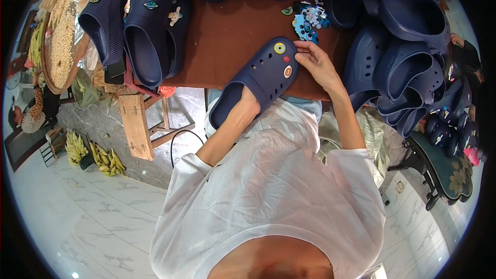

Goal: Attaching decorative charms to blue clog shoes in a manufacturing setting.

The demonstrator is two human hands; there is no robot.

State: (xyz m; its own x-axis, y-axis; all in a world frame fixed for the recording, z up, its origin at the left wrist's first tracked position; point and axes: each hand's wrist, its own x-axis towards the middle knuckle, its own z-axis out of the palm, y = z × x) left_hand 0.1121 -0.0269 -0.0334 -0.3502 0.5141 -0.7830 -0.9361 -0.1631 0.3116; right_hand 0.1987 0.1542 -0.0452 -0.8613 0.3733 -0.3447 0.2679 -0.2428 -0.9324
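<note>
Navy clog (258, 80), frame centre: long axis diagonal, toe upper right. Left hand (249, 104) sits inside, grip apparently hidden. Right hand (316, 62) fingers press the toe beside round charms (279, 48).

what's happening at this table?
A person is fitting small charms onto a navy clog on a brown table. The left hand is tucked inside the clog; the right hand rests at its toe, by three charms already on it. A pile of loose charms lies just beyond, and plain clogs are heaped at right.

Shoe workshop, piled navy clogs (408, 57) (charms (310, 20))
</note>
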